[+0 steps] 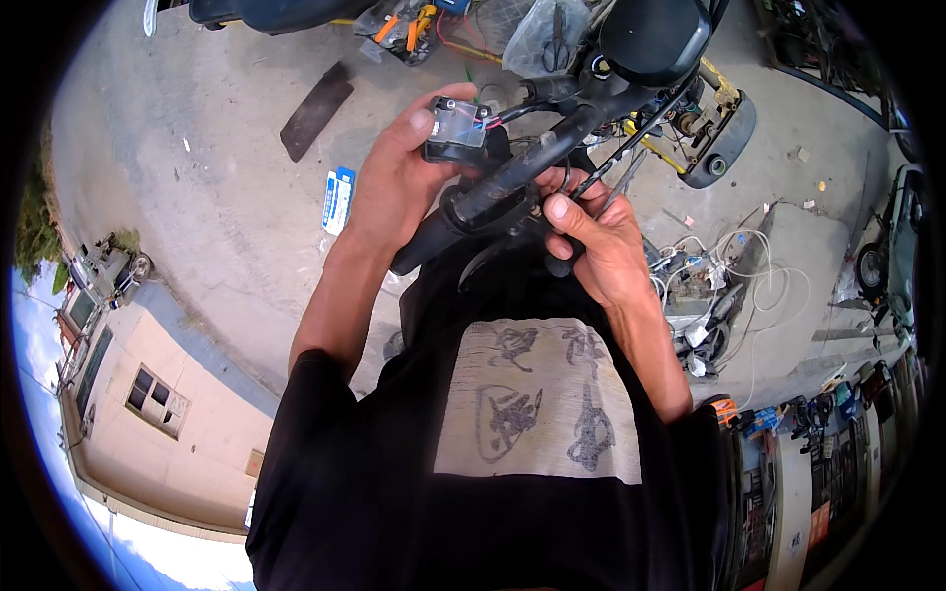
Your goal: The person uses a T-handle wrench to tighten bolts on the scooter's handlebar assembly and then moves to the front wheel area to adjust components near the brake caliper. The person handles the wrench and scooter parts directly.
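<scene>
My left hand (392,182) is closed around a small black box with a clear cover (458,126). Screws show in its top, and coloured wires (490,122) run from its right side into a black sheath. Beside it, a scuffed black handlebar (537,156) slants down to a dark rubber grip (422,242). My right hand (606,241) is on the other side of the bar, thumb and fingers pinched about a thin black cable (591,181) close to a lever bracket. Its fingertips are partly hidden by the bar and cable.
A black rounded headlamp housing (654,39) sits ahead on the vehicle. On the concrete floor lie a dark flat plate (316,110), a blue-and-white packet (338,201), a plastic bag with scissors (548,39), orange-handled tools (400,32) and tangled white cord (759,258).
</scene>
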Available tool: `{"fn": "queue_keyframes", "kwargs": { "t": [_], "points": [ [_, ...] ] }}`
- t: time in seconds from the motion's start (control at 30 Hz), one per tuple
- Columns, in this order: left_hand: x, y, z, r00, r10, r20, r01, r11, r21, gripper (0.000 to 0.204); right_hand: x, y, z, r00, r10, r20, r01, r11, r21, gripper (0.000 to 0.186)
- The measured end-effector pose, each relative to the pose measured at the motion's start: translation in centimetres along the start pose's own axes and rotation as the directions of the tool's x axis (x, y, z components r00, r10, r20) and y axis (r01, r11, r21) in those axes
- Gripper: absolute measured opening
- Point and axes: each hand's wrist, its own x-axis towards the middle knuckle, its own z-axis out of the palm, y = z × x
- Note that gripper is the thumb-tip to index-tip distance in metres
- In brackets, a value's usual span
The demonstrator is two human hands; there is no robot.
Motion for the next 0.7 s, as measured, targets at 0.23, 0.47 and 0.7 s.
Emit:
{"fn": "queue_keyframes", "kwargs": {
  "t": [0.23,0.47,0.7],
  "points": [
    [0.2,-0.5,-0.1,0.999,-0.038,-0.036,0.037,0.999,-0.03,0.06,-0.3,-0.1,0.9,0.997,-0.052,-0.065,0.04,0.983,-0.177,0.034],
    [0.4,-0.5,-0.5,0.995,-0.104,0.006,0.104,0.99,-0.094,0.055,-0.2,0.2,0.7,0.999,-0.04,-0.031,0.037,0.995,-0.089,0.033],
    [1.0,-1.1,-1.4,0.991,-0.134,0.027,0.137,0.981,-0.139,0.054,-0.4,0.3,0.5,0.998,-0.063,-0.009,0.063,0.995,-0.08,0.034]
  ]
}}
